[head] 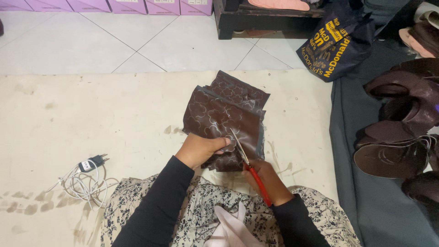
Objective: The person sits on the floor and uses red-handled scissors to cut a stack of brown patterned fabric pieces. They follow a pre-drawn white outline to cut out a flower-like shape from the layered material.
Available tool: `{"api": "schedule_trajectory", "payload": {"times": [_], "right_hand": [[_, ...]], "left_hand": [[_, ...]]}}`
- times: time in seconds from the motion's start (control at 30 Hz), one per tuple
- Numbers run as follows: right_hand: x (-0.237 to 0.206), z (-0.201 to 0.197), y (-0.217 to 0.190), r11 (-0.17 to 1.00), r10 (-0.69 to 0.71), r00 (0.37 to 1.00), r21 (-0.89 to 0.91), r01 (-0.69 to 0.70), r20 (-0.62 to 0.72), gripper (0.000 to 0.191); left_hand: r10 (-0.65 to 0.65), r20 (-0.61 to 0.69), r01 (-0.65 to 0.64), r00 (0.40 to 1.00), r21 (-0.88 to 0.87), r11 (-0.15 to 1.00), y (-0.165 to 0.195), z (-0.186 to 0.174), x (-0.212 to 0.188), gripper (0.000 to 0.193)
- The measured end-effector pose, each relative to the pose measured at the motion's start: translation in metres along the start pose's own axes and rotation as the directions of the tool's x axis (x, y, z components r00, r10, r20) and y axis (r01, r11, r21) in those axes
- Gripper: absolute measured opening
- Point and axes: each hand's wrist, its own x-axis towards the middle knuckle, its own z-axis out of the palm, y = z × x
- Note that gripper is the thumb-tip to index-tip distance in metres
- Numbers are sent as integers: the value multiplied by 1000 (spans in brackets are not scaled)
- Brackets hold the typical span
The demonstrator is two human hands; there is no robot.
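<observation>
Brown patterned sheets (219,116), stacked, lay on the cream mat (91,114), toward its right edge, just ahead of the lap. Embossed flower-like pattern, glossy face. Looked like thin faux-leather: light, floppy, probably a bit slick on top. Judged likely to sag if lifted by one corner.

Left hand (200,148) pinched the near edge of the top sheet, fingers curled over it, thumb side up. Clenched on the sheet, close beside the cut line. Right hand (270,180) closed around the red handles of scissors (249,167), blades open and angled up-left into the sheet's near edge, just beside the left fingers.

Best hold, judged: near edge, flat pinch right next to the blades to keep the soft material taut. Further out, would buckle. Stack underneath slightly fanned, upper corners offset toward the far right.

Around it:
- white cable with black plug (84,176), coiled at the near left of the mat, well apart from the work
- dark shoe uppers (402,132) piled on grey cloth past the mat's right edge
- dark blue bag (338,43) with yellow print off the far right corner
- pink boxes (114,5) along the wall, tile floor between
- floral garment (192,206) over the lap, black sleeves on both arms
</observation>
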Motion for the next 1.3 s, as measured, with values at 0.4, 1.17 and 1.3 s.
{"api": "schedule_trajectory", "payload": {"times": [0.4, 1.17, 1.3], "right_hand": [[1, 7, -16, 995, -35, 998, 98, 30, 56, 14], [-10, -6, -32, 803, -25, 931, 561, -199, 365, 30], [-10, -5, -27, 784, -81, 918, 593, -182, 388, 39]], "left_hand": [[-6, 47, 2, 999, 100, 995, 7, -1, -4, 19], [278, -31, -254, 960, 318, 914, -28, -2, 10, 28], [277, 50, -277, 960, 345, 897, -10, 2, 1, 27]]}}
